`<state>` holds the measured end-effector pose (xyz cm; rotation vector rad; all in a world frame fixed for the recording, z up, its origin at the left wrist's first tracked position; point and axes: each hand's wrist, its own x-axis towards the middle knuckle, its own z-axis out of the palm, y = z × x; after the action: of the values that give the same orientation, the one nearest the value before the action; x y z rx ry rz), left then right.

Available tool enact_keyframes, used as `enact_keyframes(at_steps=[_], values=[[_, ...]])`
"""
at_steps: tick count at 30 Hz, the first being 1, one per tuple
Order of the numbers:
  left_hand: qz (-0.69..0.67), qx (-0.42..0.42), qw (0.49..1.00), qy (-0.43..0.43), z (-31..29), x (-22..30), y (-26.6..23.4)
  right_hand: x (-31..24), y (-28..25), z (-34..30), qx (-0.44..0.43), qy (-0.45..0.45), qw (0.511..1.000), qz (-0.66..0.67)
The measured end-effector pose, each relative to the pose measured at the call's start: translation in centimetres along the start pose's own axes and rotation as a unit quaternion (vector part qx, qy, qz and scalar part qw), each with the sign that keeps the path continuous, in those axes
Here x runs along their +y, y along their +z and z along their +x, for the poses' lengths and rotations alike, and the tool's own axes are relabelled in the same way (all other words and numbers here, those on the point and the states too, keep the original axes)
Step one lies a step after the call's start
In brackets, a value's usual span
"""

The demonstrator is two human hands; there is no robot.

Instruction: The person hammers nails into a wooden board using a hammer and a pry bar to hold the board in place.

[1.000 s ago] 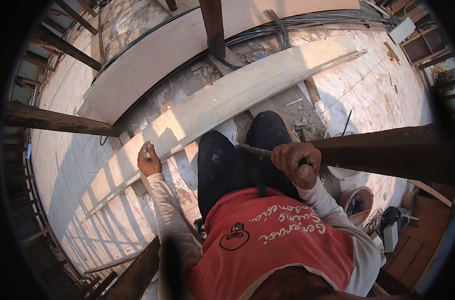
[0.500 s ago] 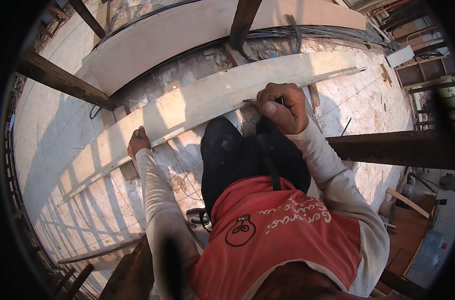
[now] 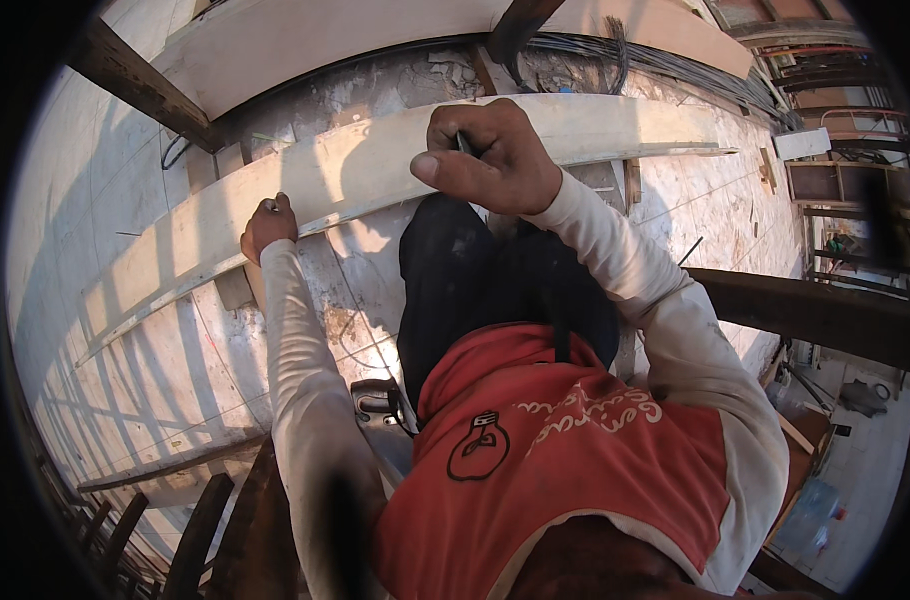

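A long pale board (image 3: 375, 150) lies across in front of my knees, with a narrow strip along its near edge. My left hand (image 3: 269, 230) rests closed at that near edge, left of my knees; what its curled fingers hold, if anything, is hidden. My right hand (image 3: 495, 160) is closed and raised over the board's middle. Out of its fist pokes a thin dark pointed tool (image 3: 464, 143), mostly covered by the fingers, so its exact kind does not show.
Beyond the board lie a wider pale panel (image 3: 375, 45) and a bundle of dark rods (image 3: 665, 75). Dark wooden posts stand at the far left (image 3: 145, 85) and right (image 3: 805, 310). A handled power tool (image 3: 377, 400) sits by my left hip. A clear plastic bottle (image 3: 813, 512) is at lower right.
My right hand has moved left and farther out, up off the board's near edge, with the pointed tool in it. My left hand stays at the board's edge. The view has shifted slightly.
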<state>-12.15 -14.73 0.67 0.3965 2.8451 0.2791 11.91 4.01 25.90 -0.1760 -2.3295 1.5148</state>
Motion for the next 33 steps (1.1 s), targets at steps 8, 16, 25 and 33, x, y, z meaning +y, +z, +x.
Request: enact_keyframes(at_steps=[8,16,25,33], values=[[0.004,-0.004,1.0,-0.01,-0.7,0.1,-0.7,-1.6,-3.9,-2.6,-0.061,0.042,0.996,0.053],[0.009,-0.029,0.999,-0.021,-1.6,-0.7,-1.5,-0.9,-5.8,-7.9,-0.083,-0.102,0.987,0.095],[0.035,-0.01,0.999,-0.013,-1.1,0.5,-2.0,0.9,-10.9,-14.5,0.13,-0.075,0.959,0.239],[-0.072,0.142,0.956,0.246,-2.1,3.2,2.6,-0.5,-9.1,-12.5,0.352,-0.027,0.911,0.215]])
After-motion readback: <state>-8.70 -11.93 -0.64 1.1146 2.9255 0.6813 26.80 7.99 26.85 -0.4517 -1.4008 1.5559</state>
